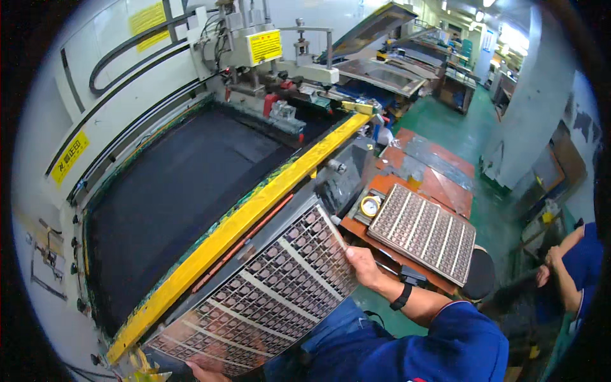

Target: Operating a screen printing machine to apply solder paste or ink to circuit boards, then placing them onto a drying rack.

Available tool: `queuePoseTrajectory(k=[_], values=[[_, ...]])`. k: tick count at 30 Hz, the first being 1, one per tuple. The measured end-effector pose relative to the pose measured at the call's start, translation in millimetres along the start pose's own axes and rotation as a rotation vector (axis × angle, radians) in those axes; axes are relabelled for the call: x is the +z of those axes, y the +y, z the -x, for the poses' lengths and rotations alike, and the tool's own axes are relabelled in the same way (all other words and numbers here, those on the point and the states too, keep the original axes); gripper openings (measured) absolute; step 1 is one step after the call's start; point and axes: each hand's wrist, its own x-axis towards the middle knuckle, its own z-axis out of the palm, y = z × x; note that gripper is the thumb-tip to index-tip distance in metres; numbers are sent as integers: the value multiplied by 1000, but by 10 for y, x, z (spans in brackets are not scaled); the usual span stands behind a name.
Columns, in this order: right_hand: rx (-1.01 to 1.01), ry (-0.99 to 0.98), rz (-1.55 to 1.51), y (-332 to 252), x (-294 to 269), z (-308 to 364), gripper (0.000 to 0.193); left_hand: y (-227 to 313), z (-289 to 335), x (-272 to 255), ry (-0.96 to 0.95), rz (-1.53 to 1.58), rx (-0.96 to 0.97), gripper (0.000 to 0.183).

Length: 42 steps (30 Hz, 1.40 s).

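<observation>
My right hand (364,266) grips the right edge of a large flat printed sheet (254,299), thumb on top. The sheet is covered with rows of small repeated patterns split by pale strips. At its near left corner my left hand (207,372) holds the edge; the frame cuts off most of that hand. The sheet lies tilted along the front of a printing machine, just below the yellow frame bar (242,235). Behind that bar stretches the machine's dark screen (178,165).
To the right, a stack of similar printed sheets (423,232) rests on a reddish-brown table (356,226) beside a round dial (370,205). A print-head carriage (280,114) stands over the screen's far end. Another person's arm (563,267) shows at the far right, near a pillar (531,95).
</observation>
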Motion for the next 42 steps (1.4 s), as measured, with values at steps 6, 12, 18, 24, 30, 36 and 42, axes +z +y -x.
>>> queuePoseTrajectory(k=[6, 12, 18, 24, 30, 36, 42], values=[[-4, 46, -110, -40, 111, -45, 48, -43, 0, 11, 63, 23, -22, 47], [-13, 72, 23, 129, 102, -46, 42, -127, 52, -154, 96, 65, -39, 46], [-78, 121, 40, 221, 64, 14, 29, -148, 171, -127, 2, 50, 80, 41], [-180, -102, 287, 202, -47, -15, 35, -158, 163, -124, 113, -5, 99, 39], [-51, -79, 240, 123, -376, -263, 37, 415, 89, 389, -107, -114, -54, 31], [-116, 271, 266, -328, -1900, -553, 46, 731, -436, 933, -594, -344, -41, 25], [-13, 445, 99, -683, -3405, -886, 49, 1514, -1631, 552, -286, -138, 77, 18]])
